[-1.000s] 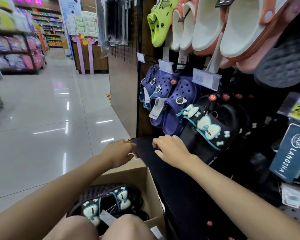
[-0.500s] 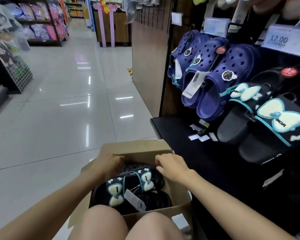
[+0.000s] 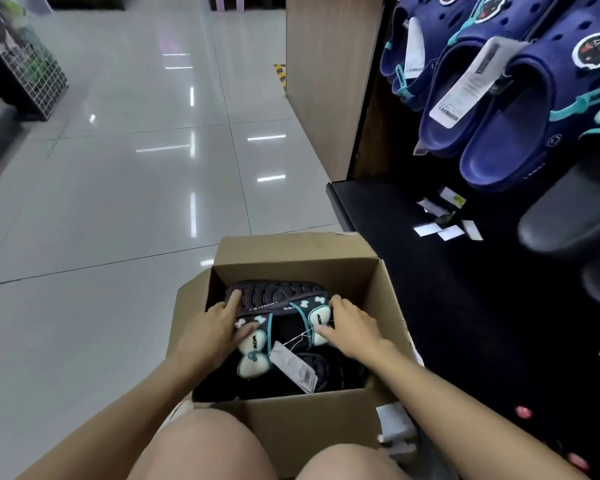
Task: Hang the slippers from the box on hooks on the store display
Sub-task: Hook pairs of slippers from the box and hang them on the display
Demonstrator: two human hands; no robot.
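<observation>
Down in the box (image 3: 293, 249), both hands' fingers (image 3: 333, 304) clasp the slippers (image 3: 278, 299) between them.

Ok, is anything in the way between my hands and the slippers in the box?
No. The box is open, and both the left hand and right hand already rest on the top pair of black slippers. Only its hang tag lies loose on top.

Both hands, left (image 3: 212, 327) and right (image 3: 354, 323), gripping black bow slippers (image 3: 284, 317) inside cardboard box (image 3: 378, 306), store floor (image 3: 118, 168)
</observation>
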